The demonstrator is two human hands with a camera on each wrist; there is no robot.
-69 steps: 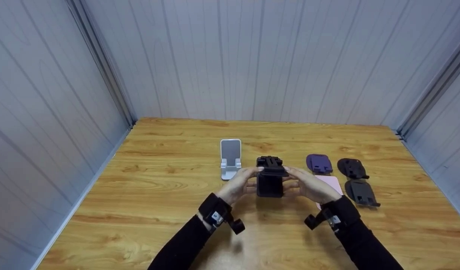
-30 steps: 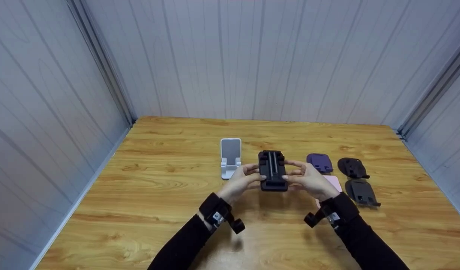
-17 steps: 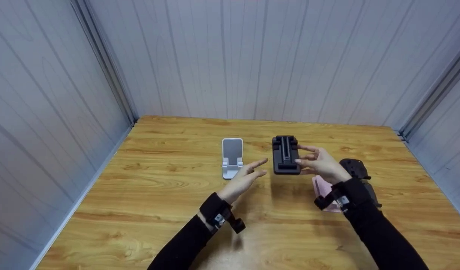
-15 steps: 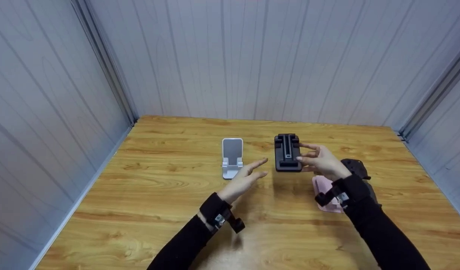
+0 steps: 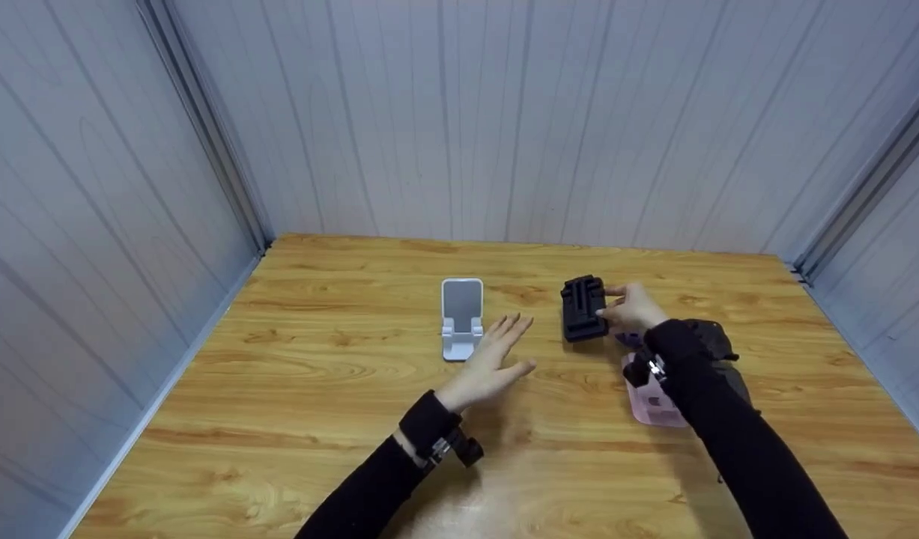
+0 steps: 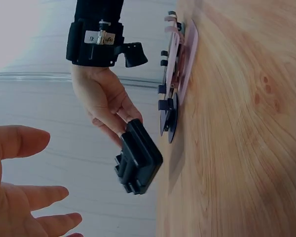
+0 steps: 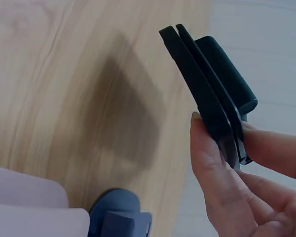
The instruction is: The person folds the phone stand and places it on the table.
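Between the thumb and fingers of my right hand (image 5: 630, 305) is a black foldable phone stand (image 5: 581, 308), folded flat and gripped by its right edge. The right wrist view shows this black phone stand (image 7: 207, 84) edge-on, raised off the table with its shadow below. My left hand (image 5: 490, 364) holds nothing; its fingers are spread, and it hovers in front of a white phone stand (image 5: 462, 299) with a grey pad, which stands unfolded on the table. In the left wrist view, part of the left hand (image 6: 19, 192) shows at the lower left.
Under and beside the right forearm lie a pink phone stand (image 5: 654, 404), a purple one (image 5: 628, 339) mostly hidden, and dark ones (image 5: 712, 337) at the right. The wooden table (image 5: 339, 299) meets pale panel walls (image 5: 474, 120) at the back and sides.
Both hands held the black phone stand earlier, and its raised part was folded down flat. The left hand then let go and spread its fingers. The right hand carried the stand right and away.
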